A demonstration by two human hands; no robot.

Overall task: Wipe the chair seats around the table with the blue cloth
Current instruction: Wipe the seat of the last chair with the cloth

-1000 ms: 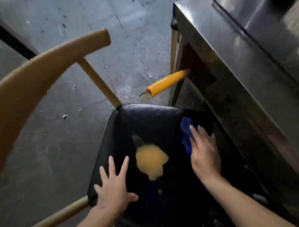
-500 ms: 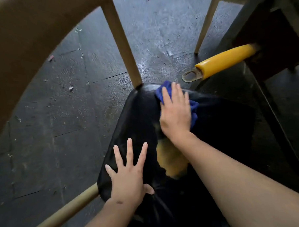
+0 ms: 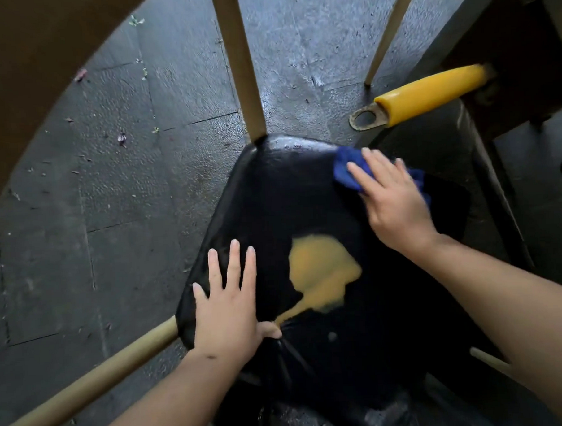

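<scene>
A black padded chair seat [image 3: 279,206] fills the middle of the view, with a torn patch of yellow foam [image 3: 324,275] showing at its centre. My right hand [image 3: 392,201] presses a blue cloth [image 3: 348,168] flat against the far right part of the seat; only the cloth's edges show around my fingers. My left hand [image 3: 229,308] lies palm down on the seat's near left edge, fingers spread, holding nothing.
The chair's tan curved backrest [image 3: 26,79] arches over the upper left, with tan spindles [image 3: 239,63] running down to the seat. A yellow handle with a metal ring [image 3: 426,93] sticks out from under the dark table [image 3: 507,42] at upper right. Dark littered floor lies to the left.
My right hand has slid the blue cloth from the seat's far left corner to its far right. The left hand stays planted on the near left edge.
</scene>
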